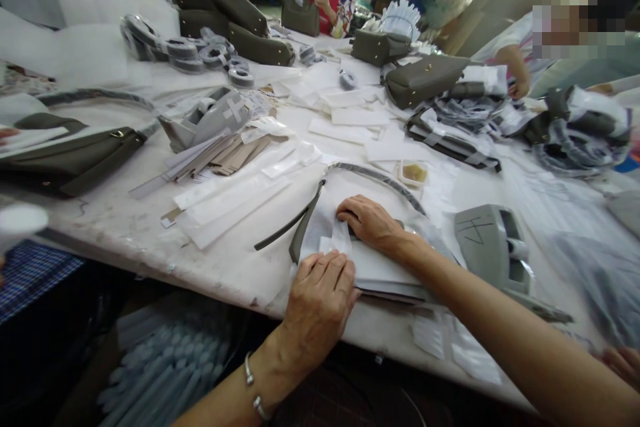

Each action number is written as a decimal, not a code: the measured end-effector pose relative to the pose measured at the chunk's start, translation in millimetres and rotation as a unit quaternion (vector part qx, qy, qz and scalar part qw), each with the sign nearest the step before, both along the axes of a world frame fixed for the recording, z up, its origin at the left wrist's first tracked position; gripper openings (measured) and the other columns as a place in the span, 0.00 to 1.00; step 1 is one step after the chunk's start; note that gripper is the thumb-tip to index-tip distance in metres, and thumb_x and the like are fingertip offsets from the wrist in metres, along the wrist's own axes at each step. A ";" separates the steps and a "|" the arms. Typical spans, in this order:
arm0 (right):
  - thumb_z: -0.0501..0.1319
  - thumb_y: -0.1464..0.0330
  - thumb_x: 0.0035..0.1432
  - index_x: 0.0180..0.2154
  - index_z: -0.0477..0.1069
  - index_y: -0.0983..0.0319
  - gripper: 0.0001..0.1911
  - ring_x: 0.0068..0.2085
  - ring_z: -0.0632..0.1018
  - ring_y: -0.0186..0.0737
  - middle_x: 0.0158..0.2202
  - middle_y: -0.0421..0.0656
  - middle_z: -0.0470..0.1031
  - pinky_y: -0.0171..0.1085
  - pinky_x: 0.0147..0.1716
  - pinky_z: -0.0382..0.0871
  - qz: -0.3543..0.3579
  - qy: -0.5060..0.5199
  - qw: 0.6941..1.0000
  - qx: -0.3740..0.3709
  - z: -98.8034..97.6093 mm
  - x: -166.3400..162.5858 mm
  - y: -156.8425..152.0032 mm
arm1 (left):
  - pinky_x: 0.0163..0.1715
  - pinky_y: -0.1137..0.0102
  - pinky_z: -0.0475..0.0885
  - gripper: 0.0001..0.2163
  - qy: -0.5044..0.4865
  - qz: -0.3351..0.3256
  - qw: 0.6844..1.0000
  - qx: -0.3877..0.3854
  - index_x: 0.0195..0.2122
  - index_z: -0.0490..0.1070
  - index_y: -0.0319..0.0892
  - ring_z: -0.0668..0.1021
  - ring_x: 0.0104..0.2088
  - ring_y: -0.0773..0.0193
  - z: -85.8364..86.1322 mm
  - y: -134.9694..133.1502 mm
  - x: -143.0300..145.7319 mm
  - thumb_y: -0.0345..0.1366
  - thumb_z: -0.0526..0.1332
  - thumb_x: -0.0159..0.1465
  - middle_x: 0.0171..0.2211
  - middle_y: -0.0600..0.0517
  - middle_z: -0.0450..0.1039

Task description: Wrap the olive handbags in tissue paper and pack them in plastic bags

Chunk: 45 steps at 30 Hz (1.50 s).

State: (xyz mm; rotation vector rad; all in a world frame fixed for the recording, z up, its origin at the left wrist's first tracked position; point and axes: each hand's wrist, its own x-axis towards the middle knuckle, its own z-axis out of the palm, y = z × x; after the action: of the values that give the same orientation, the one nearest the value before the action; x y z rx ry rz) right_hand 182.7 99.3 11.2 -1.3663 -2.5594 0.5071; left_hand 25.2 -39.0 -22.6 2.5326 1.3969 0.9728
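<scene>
A handbag lies flat near the table's front edge, its dark strap [290, 223] and its plastic-wrapped handle [370, 172] reaching out beyond it. White paper [383, 265] covers most of the bag. My left hand [323, 297] is closed over the front edge of this paper, fingers together; what the thumb does underneath is hidden. Farther back, my right hand [373, 223] has its fingers curled onto a narrow white paper piece [341, 235] on the bag. A dark grey part shows beneath the right palm, mostly covered.
Right of the bag stands a grey moulded form [493, 243] with pen marks. Paper strips [225, 203] and brown card pieces [240, 152] lie to the left. A small yellowish dish [414, 173] sits behind. Olive handbags [425, 78] and wrapped rolls [185, 53] fill the back; co-workers stand around the table.
</scene>
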 end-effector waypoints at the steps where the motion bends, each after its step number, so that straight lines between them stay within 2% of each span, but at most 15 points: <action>1: 0.57 0.70 0.64 0.40 0.76 0.62 0.09 0.41 0.75 0.40 0.37 0.45 0.79 0.38 0.45 0.67 -0.020 0.015 0.999 -0.026 -3.1 0.5 3.1 | 0.54 0.56 0.64 0.13 0.000 0.000 1.000 0.000 0.52 0.68 0.37 0.75 0.52 0.53 -0.1 0.0 -0.2 0.34 0.58 0.68 0.51 0.44 0.75; 4: 0.55 0.64 0.65 0.37 0.76 0.61 0.13 0.35 0.76 0.37 0.33 0.40 0.79 0.35 0.39 0.67 -0.076 0.071 0.984 -0.142 -1.8 4.8 14.7 | 0.54 0.56 0.65 0.13 0.000 0.000 1.000 0.005 0.52 0.68 0.38 0.75 0.53 0.53 0.0 0.0 -0.8 0.34 0.59 0.67 0.50 0.44 0.75; 6: 0.55 0.60 0.65 0.38 0.77 0.61 0.15 0.36 0.77 0.37 0.35 0.40 0.79 0.34 0.38 0.68 -0.090 0.102 0.974 -0.181 2.3 6.7 17.0 | 0.54 0.56 0.65 0.13 0.001 0.002 1.000 0.005 0.52 0.68 0.39 0.75 0.53 0.53 0.3 0.1 -0.9 0.34 0.60 0.67 0.51 0.44 0.75; 11: 0.67 0.61 0.53 0.47 0.74 0.60 0.19 0.45 0.77 0.41 0.46 0.43 0.79 0.36 0.45 0.68 -0.096 0.082 0.983 -0.137 3.5 1.9 3.4 | 0.54 0.56 0.66 0.13 0.009 0.004 1.000 0.004 0.51 0.68 0.40 0.75 0.52 0.54 1.9 1.5 -0.2 0.34 0.61 0.66 0.50 0.45 0.75; 18: 0.64 0.56 0.56 0.49 0.77 0.62 0.23 0.51 0.77 0.49 0.50 0.49 0.79 0.38 0.49 0.67 -0.100 0.006 0.988 -0.119 2.1 -0.9 -0.9 | 0.51 0.56 0.69 0.13 0.025 0.000 1.000 -0.004 0.49 0.69 0.42 0.76 0.49 0.54 9.8 3.9 -4.3 0.36 0.64 0.64 0.47 0.46 0.76; 22: 0.63 0.55 0.56 0.47 0.78 0.61 0.21 0.47 0.78 0.47 0.48 0.48 0.80 0.37 0.46 0.68 -0.114 0.011 0.981 -0.158 10.3 -3.5 -6.7 | 0.50 0.55 0.69 0.04 0.047 -0.003 0.999 -0.005 0.38 0.71 0.43 0.77 0.39 0.57 22.5 5.0 -12.1 0.37 0.61 0.66 0.35 0.51 0.75; 24: 0.57 0.55 0.62 0.44 0.78 0.61 0.20 0.45 0.79 0.47 0.45 0.49 0.81 0.39 0.44 0.69 -0.110 0.004 0.978 -0.175 17.7 -9.3 -15.5 | 0.46 0.56 0.71 0.07 0.059 0.002 0.998 0.007 0.33 0.70 0.43 0.76 0.35 0.57 26.9 3.6 -15.9 0.37 0.59 0.67 0.31 0.51 0.73; 26: 0.52 0.55 0.66 0.47 0.77 0.63 0.23 0.48 0.79 0.50 0.47 0.52 0.80 0.44 0.48 0.69 -0.128 -0.007 0.983 -0.129 23.5 -17.5 -29.4 | 0.42 0.58 0.72 0.06 0.061 -0.003 0.998 0.028 0.36 0.72 0.43 0.76 0.37 0.56 26.8 0.5 -19.7 0.38 0.59 0.67 0.33 0.50 0.75; 28: 0.54 0.56 0.66 0.52 0.73 0.65 0.23 0.55 0.75 0.53 0.53 0.55 0.76 0.49 0.56 0.64 -0.136 -0.016 0.990 -0.029 24.0 -25.5 -47.7 | 0.44 0.58 0.72 0.08 0.054 -0.020 0.996 0.069 0.45 0.72 0.42 0.77 0.41 0.55 21.8 -3.0 -24.3 0.37 0.57 0.68 0.40 0.48 0.77; 31: 0.55 0.61 0.67 0.55 0.70 0.67 0.21 0.62 0.68 0.54 0.58 0.57 0.72 0.54 0.65 0.51 -0.082 -0.032 0.994 0.063 13.6 -31.0 -75.5 | 0.51 0.59 0.70 0.14 0.045 -0.044 0.990 0.125 0.54 0.69 0.42 0.78 0.48 0.57 10.3 -5.2 -31.6 0.33 0.53 0.70 0.48 0.48 0.77; 35: 0.52 0.64 0.69 0.58 0.68 0.67 0.22 0.66 0.63 0.53 0.62 0.55 0.67 0.55 0.65 0.51 -0.048 -0.046 0.997 0.049 2.0 -25.2 -92.6 | 0.52 0.60 0.70 0.14 0.019 -0.047 0.992 0.120 0.53 0.70 0.43 0.78 0.49 0.59 2.5 -2.6 -34.1 0.30 0.52 0.69 0.49 0.50 0.78; 37: 0.53 0.63 0.68 0.57 0.69 0.66 0.21 0.65 0.64 0.54 0.61 0.54 0.68 0.55 0.64 0.54 -0.044 -0.053 0.997 0.030 8.2 -22.3 -88.0 | 0.50 0.59 0.71 0.13 -0.004 -0.036 0.993 0.111 0.51 0.71 0.44 0.79 0.47 0.59 3.2 -1.2 -32.5 0.30 0.53 0.69 0.46 0.51 0.79; 40: 0.52 0.62 0.68 0.47 0.76 0.64 0.18 0.56 0.75 0.55 0.50 0.53 0.78 0.55 0.58 0.61 -0.035 -0.088 0.995 -0.014 30.2 -26.1 -68.9 | 0.49 0.58 0.73 0.11 -0.009 -0.037 0.995 0.093 0.50 0.71 0.45 0.79 0.45 0.58 6.3 -0.4 -31.3 0.32 0.55 0.68 0.44 0.51 0.79; 43: 0.48 0.59 0.70 0.39 0.78 0.63 0.22 0.44 0.81 0.55 0.39 0.54 0.82 0.51 0.47 0.69 -0.090 -0.102 0.990 -0.025 46.9 -40.4 -46.1 | 0.50 0.58 0.73 0.11 0.002 -0.047 0.996 0.070 0.50 0.71 0.46 0.79 0.46 0.58 9.1 -0.5 -33.2 0.32 0.57 0.67 0.44 0.51 0.79; 45: 0.48 0.58 0.70 0.46 0.76 0.63 0.22 0.46 0.80 0.55 0.43 0.55 0.81 0.48 0.46 0.69 -0.149 -0.064 0.987 0.012 44.3 -52.7 -34.2 | 0.50 0.59 0.73 0.12 -0.003 -0.056 0.997 0.055 0.50 0.71 0.45 0.79 0.47 0.58 11.2 0.1 -35.4 0.31 0.57 0.67 0.44 0.51 0.78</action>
State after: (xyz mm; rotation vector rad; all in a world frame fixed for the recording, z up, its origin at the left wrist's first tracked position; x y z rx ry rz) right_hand 130.0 65.0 55.5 -1.7855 -2.3817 0.3449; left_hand -10.2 -39.0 -11.3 2.6507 1.2163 1.0637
